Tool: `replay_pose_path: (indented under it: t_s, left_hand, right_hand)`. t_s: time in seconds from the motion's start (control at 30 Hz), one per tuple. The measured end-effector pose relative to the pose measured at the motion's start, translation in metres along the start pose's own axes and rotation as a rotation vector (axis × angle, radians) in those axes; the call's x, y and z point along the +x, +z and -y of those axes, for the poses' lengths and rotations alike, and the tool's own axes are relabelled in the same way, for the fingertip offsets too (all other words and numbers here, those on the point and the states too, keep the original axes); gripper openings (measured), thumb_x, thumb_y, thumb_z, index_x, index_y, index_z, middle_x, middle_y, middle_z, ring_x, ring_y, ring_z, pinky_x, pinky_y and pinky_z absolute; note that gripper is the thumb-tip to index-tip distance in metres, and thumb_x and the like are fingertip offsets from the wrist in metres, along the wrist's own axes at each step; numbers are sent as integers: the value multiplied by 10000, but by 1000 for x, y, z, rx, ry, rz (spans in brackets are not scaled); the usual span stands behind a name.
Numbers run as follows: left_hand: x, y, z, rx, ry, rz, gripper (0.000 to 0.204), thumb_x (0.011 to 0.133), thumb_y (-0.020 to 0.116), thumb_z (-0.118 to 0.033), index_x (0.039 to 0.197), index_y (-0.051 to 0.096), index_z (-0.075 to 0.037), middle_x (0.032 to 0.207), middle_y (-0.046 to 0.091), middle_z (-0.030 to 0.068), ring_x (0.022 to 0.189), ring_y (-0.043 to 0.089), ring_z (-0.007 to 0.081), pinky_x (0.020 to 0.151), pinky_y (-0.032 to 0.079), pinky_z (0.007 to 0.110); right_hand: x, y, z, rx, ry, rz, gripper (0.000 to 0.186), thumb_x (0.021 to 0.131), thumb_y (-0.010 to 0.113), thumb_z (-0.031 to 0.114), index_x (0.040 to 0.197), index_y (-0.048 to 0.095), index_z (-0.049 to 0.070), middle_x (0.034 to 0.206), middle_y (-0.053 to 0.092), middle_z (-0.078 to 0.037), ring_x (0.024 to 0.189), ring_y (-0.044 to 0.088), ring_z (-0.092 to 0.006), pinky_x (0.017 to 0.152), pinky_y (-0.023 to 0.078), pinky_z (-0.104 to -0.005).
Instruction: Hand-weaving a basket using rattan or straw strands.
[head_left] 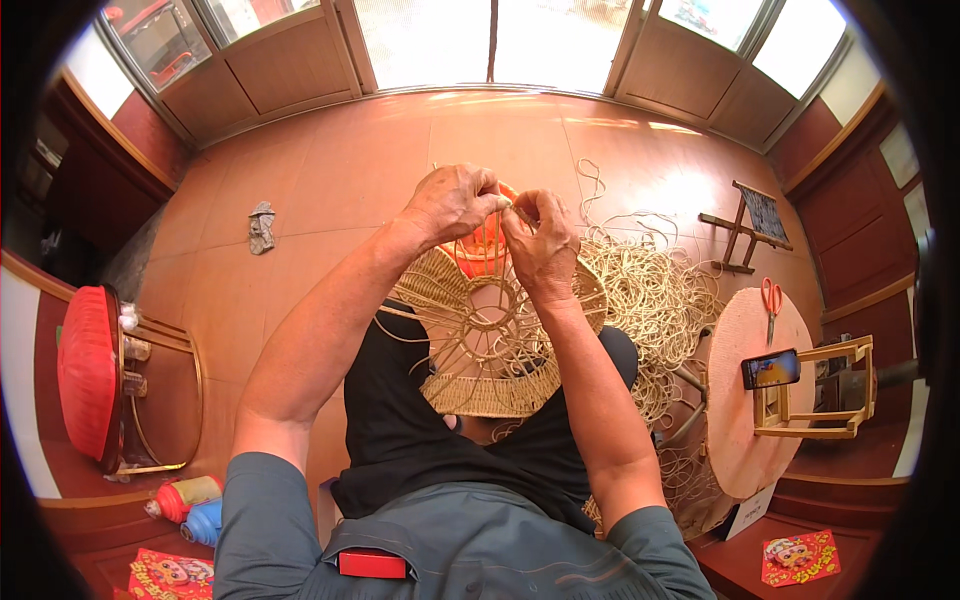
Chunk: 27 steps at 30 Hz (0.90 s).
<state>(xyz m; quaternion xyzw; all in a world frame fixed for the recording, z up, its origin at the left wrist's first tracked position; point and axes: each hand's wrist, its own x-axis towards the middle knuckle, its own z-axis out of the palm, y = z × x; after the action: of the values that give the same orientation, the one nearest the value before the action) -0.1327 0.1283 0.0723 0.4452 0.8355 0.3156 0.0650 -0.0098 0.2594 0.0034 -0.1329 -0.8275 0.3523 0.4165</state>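
Observation:
A round wire-spoked basket frame (490, 397), partly woven with straw-coloured cord, rests on my lap and tilts away from me. Its small central ring and bare spokes show, with woven bands on the near and left sides. At its far rim my left hand (455, 205) pinches with thumb and forefinger. Close against it, my right hand (543, 245) also pinches at the rim, its fingers curled. Both hands seem to grip the cord there, though the fingertips mostly hide it. Behind the spokes sits an orange-red container (478, 262).
A large tangled heap of cord (650, 290) lies to the right on the tiled floor. A round stool top (735, 410) carries red-handled scissors (771, 300) and a phone (771, 369) against a small wooden stand (858, 400). A folding stool (755, 222), grey cloth (261, 228) and red-seated chair (88, 375) stand around.

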Motion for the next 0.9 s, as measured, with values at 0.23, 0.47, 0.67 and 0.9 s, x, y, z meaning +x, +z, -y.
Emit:
replay_pose_path:
  t_s: [0.23, 0.47, 0.67, 0.9]
  left_hand:
    - [12, -1, 15, -28, 18, 107, 296, 1031, 746, -261, 995, 801, 28, 785, 777, 119, 721, 749, 217, 733, 580, 407]
    - [22, 6, 64, -765, -229, 420, 216, 1070, 787, -303, 1084, 817, -90, 758, 640, -81, 641, 547, 71, 603, 444, 287]
    - [1, 53, 84, -1234, -326, 580, 297, 1068, 802, -433, 1217, 761, -179, 725, 439, -150, 587, 321, 1, 524, 258, 230]
    - [7, 58, 80, -1280, -285, 732, 315, 1056, 814, -431, 1056, 646, -165, 707, 404, -139, 566, 334, -4, 494, 236, 218]
  right_hand:
    - [1, 0, -2, -7, 18, 0, 147, 916, 758, 131, 989, 654, 56, 931, 687, -106, 884, 698, -295, 817, 582, -452]
    - [4, 2, -1, -17, 27, 35, 185, 897, 764, 135, 1002, 634, 56, 900, 671, -100, 829, 690, -287, 764, 571, -447]
    - [1, -5, -5, 44, -14, 82, 203, 929, 787, 156, 1032, 638, 64, 906, 677, -98, 813, 692, -286, 754, 572, -448]
    - [0, -15, -10, 35, -144, 113, 242, 1005, 818, 199, 1117, 649, 65, 1001, 706, -110, 868, 707, -305, 776, 571, -451]
